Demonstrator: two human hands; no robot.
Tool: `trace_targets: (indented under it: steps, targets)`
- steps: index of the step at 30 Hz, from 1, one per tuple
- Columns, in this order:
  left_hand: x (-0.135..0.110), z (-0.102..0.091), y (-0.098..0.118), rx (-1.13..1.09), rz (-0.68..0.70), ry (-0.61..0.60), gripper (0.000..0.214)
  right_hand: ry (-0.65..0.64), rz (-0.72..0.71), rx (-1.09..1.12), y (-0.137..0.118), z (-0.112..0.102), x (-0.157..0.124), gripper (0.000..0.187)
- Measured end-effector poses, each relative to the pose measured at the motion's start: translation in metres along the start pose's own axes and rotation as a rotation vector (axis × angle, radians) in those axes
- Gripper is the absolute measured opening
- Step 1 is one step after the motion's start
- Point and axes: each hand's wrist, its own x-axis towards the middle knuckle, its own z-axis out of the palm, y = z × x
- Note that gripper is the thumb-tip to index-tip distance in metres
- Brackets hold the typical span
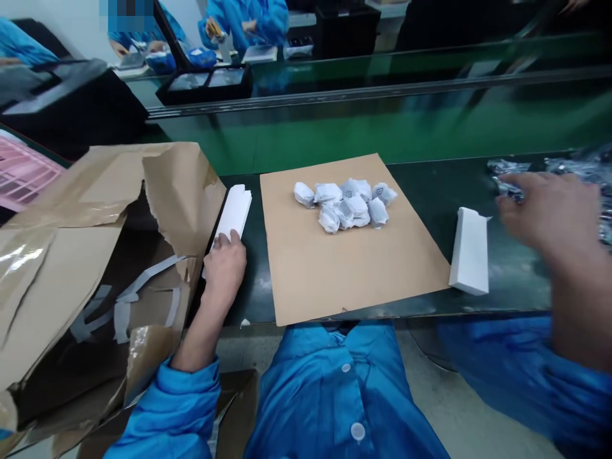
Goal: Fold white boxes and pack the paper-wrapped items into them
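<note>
My left hand [224, 258] has its fingers curled over the near end of a narrow white box [234, 207], which lies beside the open carton. On the right, my right hand [554, 213] is smeared by motion over several clear plastic-wrapped items [581, 169]; whether its fingers hold one is hidden. A second white box [470, 252] lies between that hand and the brown cardboard sheet [310, 274]. Several small white paper-wrapped bundles [354, 207] are grouped on the sheet's far half, some printed with a dark triangular mark.
A large torn cardboard carton [62, 255] stands open at the left, paper strips inside. Behind it are a pink crate [26, 169] and a black bag [76, 102]. A green partition [335, 127] runs along the table's back. Co-workers in blue sleeves [272, 19] sit beyond.
</note>
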Motion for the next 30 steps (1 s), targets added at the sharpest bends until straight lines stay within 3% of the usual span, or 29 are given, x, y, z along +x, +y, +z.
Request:
trace_targets:
  steps: [1, 3, 4, 7, 9, 11, 12, 14, 16, 17, 19, 20, 21, 23, 24, 25, 28, 30]
  targets:
    - [0.0, -0.002, 0.001, 0.018, -0.015, 0.01, 0.044, 0.061, 0.008, -0.133, -0.026, 0.016, -0.007, 0.026]
    - [0.002, -0.01, 0.002, 0.048, -0.051, 0.039, 0.043, -0.007, -0.027, -0.125, -0.089, 0.052, -0.026, 0.027]
    - [0.003, -0.013, 0.001, 0.058, -0.062, 0.054, 0.042, -0.059, -0.076, -0.062, -0.122, 0.07, -0.037, 0.026]
    - [0.0, -0.018, -0.002, 0.046, -0.051, 0.105, 0.034, -0.29, -0.152, 0.396, -0.209, 0.119, -0.062, 0.025]
    - [-0.013, -0.017, 0.004, 0.019, -0.033, 0.151, 0.031, -0.469, 0.005, 0.681, -0.249, 0.144, -0.068, 0.035]
    - [-0.038, -0.015, 0.021, -0.052, -0.011, 0.265, 0.03, -0.549, 0.248, 0.945, -0.272, 0.162, -0.067, 0.053]
    - [-0.054, -0.015, 0.033, -0.104, 0.019, 0.324, 0.03, -0.53, 0.36, 1.055, -0.277, 0.168, -0.064, 0.058]
    - [-0.089, -0.02, 0.057, -0.347, 0.194, 0.481, 0.03, -0.43, 0.504, 1.177, -0.274, 0.17, -0.056, 0.052]
    - [-0.116, -0.034, 0.074, -0.534, 0.394, 0.374, 0.05, -0.407, 0.518, 1.186, -0.255, 0.158, -0.047, 0.038]
    - [-0.124, -0.042, 0.078, -0.632, 0.393, 0.367, 0.058, -0.459, 0.479, 1.157, -0.241, 0.147, -0.042, 0.034]
    - [-0.126, -0.059, 0.075, -0.872, 0.232, 0.405, 0.073, -0.684, 0.307, 1.062, -0.211, 0.118, -0.032, 0.031]
    - [-0.121, -0.065, 0.07, -0.995, 0.129, 0.367, 0.077, -0.83, 0.183, 0.997, -0.197, 0.104, -0.028, 0.03]
    - [-0.113, -0.069, 0.064, -1.097, 0.044, 0.251, 0.077, -0.974, 0.055, 0.919, -0.187, 0.09, -0.025, 0.029]
    - [-0.096, -0.067, 0.056, -1.211, -0.062, -0.123, 0.062, -1.134, -0.14, 0.697, -0.178, 0.071, -0.025, 0.026]
    - [-0.09, -0.063, 0.055, -1.239, -0.11, -0.277, 0.05, -1.104, -0.183, 0.549, -0.179, 0.065, -0.029, 0.026]
    - [-0.085, -0.058, 0.056, -1.286, -0.169, -0.35, 0.039, -1.007, -0.207, 0.384, -0.183, 0.062, -0.035, 0.032]
    - [-0.08, -0.046, 0.063, -1.517, -0.326, -0.406, 0.029, -0.622, -0.308, -0.035, -0.203, 0.062, -0.06, 0.068]
    - [-0.08, -0.046, 0.063, -1.596, -0.295, -0.565, 0.032, -0.504, -0.447, -0.133, -0.211, 0.065, -0.073, 0.068]
